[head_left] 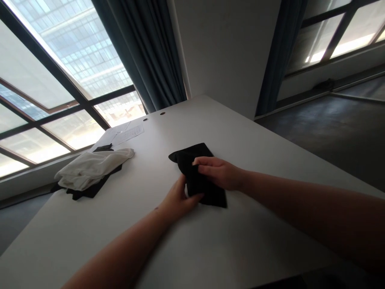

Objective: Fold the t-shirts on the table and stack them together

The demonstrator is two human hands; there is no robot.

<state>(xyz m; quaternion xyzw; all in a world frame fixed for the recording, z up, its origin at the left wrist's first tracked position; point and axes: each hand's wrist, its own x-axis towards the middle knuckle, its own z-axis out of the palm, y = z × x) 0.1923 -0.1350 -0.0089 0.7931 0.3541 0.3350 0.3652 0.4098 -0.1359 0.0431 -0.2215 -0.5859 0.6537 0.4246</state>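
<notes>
A piece of black cloth [198, 182], partly folded over, lies near the middle of the white table [240, 136]. From the left, my left hand [180, 198] grips its near edge, the thumb on top and the other fingers partly hidden by the fabric. My right hand [221, 172] reaches in from the right and pinches the raised fold between thumb and fingers. One flat corner of the cloth points away from me and another toward me. What kind of garment or item it is, I cannot tell.
At the table's left edge, a crumpled white cloth [93, 166] lies over black fabric [96, 188]. Behind it are sheets of paper [129, 133]. Two round holes are set near the far edge. A window, a dark blue curtain [144, 52] and a wall stand beyond.
</notes>
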